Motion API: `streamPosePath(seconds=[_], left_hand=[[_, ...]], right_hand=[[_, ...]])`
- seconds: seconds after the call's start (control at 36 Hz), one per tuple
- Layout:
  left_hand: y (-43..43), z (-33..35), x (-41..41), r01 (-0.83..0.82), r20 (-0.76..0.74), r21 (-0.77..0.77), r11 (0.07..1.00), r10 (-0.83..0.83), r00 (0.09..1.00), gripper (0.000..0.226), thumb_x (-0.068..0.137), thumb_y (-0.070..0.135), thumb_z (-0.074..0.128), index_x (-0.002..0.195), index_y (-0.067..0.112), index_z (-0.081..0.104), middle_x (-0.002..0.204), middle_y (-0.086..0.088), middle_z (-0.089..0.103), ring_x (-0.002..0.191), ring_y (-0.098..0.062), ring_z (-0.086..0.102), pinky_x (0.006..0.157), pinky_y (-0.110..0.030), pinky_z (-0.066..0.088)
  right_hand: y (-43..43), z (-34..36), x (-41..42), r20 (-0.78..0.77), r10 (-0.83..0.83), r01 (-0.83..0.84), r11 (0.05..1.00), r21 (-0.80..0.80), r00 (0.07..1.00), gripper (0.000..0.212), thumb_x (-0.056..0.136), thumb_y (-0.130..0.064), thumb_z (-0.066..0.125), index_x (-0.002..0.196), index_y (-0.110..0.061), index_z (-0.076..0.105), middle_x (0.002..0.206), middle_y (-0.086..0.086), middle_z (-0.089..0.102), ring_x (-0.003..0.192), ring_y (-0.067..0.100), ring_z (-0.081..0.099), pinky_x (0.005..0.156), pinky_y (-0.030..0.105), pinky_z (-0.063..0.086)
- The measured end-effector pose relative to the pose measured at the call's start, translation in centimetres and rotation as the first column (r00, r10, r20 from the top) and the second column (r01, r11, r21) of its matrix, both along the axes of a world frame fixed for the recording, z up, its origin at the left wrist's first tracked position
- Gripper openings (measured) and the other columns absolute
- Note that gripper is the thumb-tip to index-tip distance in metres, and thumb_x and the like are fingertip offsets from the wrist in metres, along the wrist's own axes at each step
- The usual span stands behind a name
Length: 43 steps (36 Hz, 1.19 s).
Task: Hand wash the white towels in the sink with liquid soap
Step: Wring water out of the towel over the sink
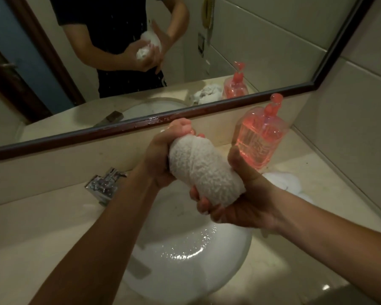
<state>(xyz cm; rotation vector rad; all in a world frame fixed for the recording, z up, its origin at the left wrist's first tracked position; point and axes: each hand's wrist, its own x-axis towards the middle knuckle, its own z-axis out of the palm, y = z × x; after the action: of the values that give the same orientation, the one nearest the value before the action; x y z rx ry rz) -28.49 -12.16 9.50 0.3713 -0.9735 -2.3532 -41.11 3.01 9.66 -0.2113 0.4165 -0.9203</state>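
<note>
No text, brand, number or sign can be read anywhere in view. The pink soap bottle shows only ribbed clear plastic on its face, without a legible label. A small dark plate reflected in the mirror, up and left of the soap bottle, may carry markings, but it is too blurred to tell.

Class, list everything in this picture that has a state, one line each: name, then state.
towel: rolled tight, held above the sink.
left hand: grips the towel's far end.
right hand: grips the towel's near end.
soap bottle: upright on the counter, holding pink liquid.
sink: wet and glistening.
faucet: no stream visible.
second towel: bunched on the counter by the soap bottle.
</note>
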Motion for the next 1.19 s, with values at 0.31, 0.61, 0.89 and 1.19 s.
streamPosePath(seconds=[0.31, 0.61, 0.89, 1.19], left_hand=[[0.0, 0.6, -1.6, -0.070, 0.255, -0.206, 0.976, 0.123, 0.959, 0.023, 0.070, 0.009, 0.071, 0.082, 0.023, 0.056, 0.069, -0.002, 0.064, 0.072, -0.023, 0.071, 0.067, -0.034, 0.057], [-0.7, -0.7, -2.4, -0.069, 0.439, -0.591, 0.804, 0.392, 0.809, 0.019, 0.065, 0.016, 0.073, 0.070, 0.027, 0.058, 0.070, 0.004, 0.063, 0.071, -0.018, 0.061, 0.060, -0.029, 0.049], [-0.7, -1.3, -1.9, -0.215, 0.356, -0.574, 0.790, 0.477, 0.803, 0.015, 0.069, 0.015, 0.069, 0.075, 0.025, 0.058, 0.069, 0.009, 0.065, 0.066, -0.011, 0.061, 0.058, -0.027, 0.050], [0.5, -1.8, -1.9, -0.567, 0.473, -0.258, 0.782, 0.614, 0.632, 0.022, 0.081, 0.018, 0.085, 0.095, 0.015, 0.069, 0.085, -0.007, 0.071, 0.076, -0.025, 0.070, 0.054, -0.030, 0.056]], right_hand=[[-1.0, 2.8, -0.4, -0.640, 0.072, -0.014, 0.995, 0.095, 0.765, 0.037, 0.070, -0.017, 0.073, 0.103, -0.005, 0.061, 0.078, 0.009, 0.067, 0.062, 0.022, 0.066, 0.052, 0.026, 0.052], [-1.8, -0.4, 1.0, -0.794, -0.054, 0.148, 0.988, 0.046, 0.605, 0.025, 0.080, -0.018, 0.076, 0.098, -0.007, 0.063, 0.073, 0.009, 0.062, 0.055, 0.020, 0.060, 0.044, 0.023, 0.043], [-1.8, 1.0, 0.4, -0.820, -0.069, 0.138, 0.990, 0.012, 0.569, 0.017, 0.094, -0.016, 0.071, 0.109, -0.011, 0.065, 0.087, 0.010, 0.071, 0.070, 0.022, 0.069, 0.057, 0.028, 0.055], [-3.0, -3.2, -0.7, -0.598, -0.576, -0.469, 0.813, -0.345, -0.557, 0.140, 0.065, -0.047, 0.100, 0.165, -0.021, 0.006, 0.158, 0.015, 0.036, 0.137, 0.033, 0.047, 0.102, 0.044, 0.054]])
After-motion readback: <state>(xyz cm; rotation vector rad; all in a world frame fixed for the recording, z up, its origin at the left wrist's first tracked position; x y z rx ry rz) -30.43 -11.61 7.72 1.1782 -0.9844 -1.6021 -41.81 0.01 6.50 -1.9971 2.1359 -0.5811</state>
